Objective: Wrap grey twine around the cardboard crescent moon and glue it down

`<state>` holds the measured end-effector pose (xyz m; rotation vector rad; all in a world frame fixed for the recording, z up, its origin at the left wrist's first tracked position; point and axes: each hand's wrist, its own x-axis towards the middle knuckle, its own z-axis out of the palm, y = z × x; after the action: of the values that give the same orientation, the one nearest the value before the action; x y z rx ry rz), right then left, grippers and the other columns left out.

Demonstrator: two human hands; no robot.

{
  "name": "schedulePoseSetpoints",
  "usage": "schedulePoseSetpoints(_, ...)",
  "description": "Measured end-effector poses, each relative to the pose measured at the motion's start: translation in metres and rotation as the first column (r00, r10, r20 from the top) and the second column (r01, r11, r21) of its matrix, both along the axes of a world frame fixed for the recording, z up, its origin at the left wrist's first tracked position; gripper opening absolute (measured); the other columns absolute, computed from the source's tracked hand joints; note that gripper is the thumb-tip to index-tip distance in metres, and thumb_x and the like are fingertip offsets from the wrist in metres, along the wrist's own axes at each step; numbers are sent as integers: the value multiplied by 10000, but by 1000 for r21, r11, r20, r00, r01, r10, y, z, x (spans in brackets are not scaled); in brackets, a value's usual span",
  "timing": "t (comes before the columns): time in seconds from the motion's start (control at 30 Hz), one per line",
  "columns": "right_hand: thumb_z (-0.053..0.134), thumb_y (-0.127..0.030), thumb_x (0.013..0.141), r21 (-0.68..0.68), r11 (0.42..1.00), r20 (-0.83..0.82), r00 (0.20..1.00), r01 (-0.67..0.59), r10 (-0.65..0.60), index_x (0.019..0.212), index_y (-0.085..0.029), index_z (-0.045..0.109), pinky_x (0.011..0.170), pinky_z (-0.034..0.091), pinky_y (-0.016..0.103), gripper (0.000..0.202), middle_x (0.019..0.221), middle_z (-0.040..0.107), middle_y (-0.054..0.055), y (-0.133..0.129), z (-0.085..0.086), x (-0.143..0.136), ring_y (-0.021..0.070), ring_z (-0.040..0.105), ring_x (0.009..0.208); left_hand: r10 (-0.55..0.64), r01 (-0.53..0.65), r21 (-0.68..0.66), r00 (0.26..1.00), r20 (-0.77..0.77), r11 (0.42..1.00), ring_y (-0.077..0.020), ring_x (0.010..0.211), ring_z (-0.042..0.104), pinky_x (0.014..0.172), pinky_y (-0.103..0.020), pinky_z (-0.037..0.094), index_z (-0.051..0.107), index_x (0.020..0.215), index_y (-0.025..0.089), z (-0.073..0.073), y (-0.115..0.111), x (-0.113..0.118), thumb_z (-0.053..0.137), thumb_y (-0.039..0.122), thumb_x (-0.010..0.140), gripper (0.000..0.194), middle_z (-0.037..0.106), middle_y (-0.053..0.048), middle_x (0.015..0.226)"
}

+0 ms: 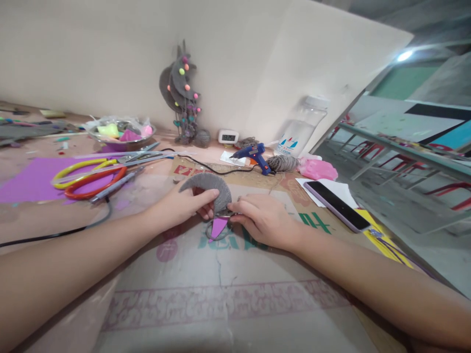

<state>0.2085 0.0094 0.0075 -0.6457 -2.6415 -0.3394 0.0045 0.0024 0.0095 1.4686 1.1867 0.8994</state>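
Left hand and right hand pinch a gray crescent mid-frame, above cardboard on the surface; a lamp glows upper right; both wrists angle inward.

The gray crescent is partly hidden — behind the left hand.

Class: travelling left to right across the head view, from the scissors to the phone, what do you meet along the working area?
Scissors → left hand → small purple piece → right hand → phone.
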Motion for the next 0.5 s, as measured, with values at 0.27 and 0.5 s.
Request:
schedulePoseSetpoints(0.27, 411, -290, 922, -6, 1000, 18, 1000, -9, 9, 918, -140, 585, 577, 357, 246, 230, 683, 589, 22, 2, -1, 0, 126, 515, 627, -11, 10, -14, 1000, -22, 1000, -125, 495, 598, 544, -204, 485, 598, 533, 179, 1, -1, -1, 537, 385, 764, 315, 633, -5, 497)
schedulePoseSetpoints(0.5, 416, -298, 921, -21, 1000, -8, 1000, -13, 13, 908, -150, 587, 582, 368, 238, 227, 691, 601, 21, 2, -2, 0, 124, 526, 629, 2, -4, -24, 996, -94, 1000, -123, 509, 597, 560, -202, 483, 593, 530, 173, 6, -3, 1, 523, 396, 772, 337, 637, -1, 508)
